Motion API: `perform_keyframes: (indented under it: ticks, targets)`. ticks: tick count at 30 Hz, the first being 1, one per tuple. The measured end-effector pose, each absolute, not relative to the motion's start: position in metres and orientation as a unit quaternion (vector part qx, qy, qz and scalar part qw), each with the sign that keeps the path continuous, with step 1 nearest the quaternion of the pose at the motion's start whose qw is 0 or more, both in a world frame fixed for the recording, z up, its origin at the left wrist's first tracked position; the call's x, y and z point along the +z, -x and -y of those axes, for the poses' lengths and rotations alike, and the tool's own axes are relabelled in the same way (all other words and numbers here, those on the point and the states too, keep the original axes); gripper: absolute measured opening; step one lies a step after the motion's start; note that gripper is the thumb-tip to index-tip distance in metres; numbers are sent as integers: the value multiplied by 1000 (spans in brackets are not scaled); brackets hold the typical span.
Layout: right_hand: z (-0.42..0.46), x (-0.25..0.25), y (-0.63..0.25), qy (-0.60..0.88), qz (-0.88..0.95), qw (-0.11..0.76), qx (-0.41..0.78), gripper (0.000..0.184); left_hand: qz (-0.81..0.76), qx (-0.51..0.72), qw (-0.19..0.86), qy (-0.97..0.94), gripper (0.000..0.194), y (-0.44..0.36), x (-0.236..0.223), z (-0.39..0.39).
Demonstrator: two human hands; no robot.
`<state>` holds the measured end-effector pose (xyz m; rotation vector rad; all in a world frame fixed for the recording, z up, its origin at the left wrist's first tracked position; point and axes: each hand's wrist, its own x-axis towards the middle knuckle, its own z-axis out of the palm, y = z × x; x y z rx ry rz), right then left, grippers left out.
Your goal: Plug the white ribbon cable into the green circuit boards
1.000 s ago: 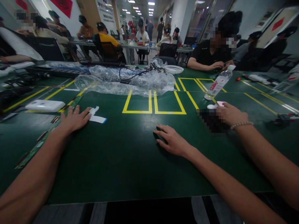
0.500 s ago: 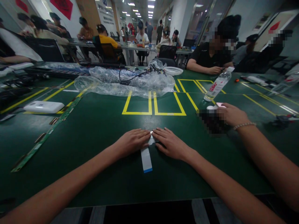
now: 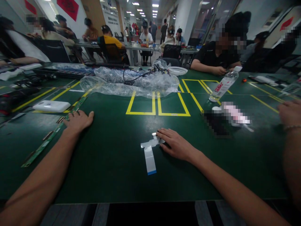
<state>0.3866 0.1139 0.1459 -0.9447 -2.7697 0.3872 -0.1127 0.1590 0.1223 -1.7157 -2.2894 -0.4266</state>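
My left hand (image 3: 78, 121) has its fingers spread over the upper part of a long, narrow green circuit board (image 3: 41, 147). Whether the fingertips press on the board or only hover cannot be made out. Palm down, my right hand (image 3: 175, 145) lies with its fingers stretched over the right end of a white flat ribbon cable (image 3: 149, 157). The cable is T-shaped, and its blue-tipped leg points towards me. Part of its crosspiece is hidden under my right fingers.
Clear plastic wrap (image 3: 131, 84) with black cables lies at the back. A white device (image 3: 51, 106) sits beyond the circuit board. A water bottle (image 3: 223, 86) stands right of the yellow tape outlines (image 3: 174, 114). Another person's hand (image 3: 290, 113) is at the right edge.
My left hand has left the ribbon cable and moved left to the circuit board. My right hand stays on the cable. The other person's hand has drawn back to the right.
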Motion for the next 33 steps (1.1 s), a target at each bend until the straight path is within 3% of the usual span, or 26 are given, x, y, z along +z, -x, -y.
perform_keyframes:
  ticks: [4,8,18,22,33]
  targets:
    - [-114,146,-387,325,933,94,121,54,798,-66,64,595,101,100,119,-164]
    - [-113,146,-387,328,934,87,111,55,752,-29,24,658,84,47,122,-164]
    - [-108,147,-383,314,939,96,103,59,414,-11,-17,910,68,-130,135,-89]
    - [-109,147,-382,313,940,81,112,64,383,-18,-28,923,69,-135,137,-79]
    - [-108,149,-383,309,940,104,98,52,342,-42,-61,937,55,-119,152,-87]
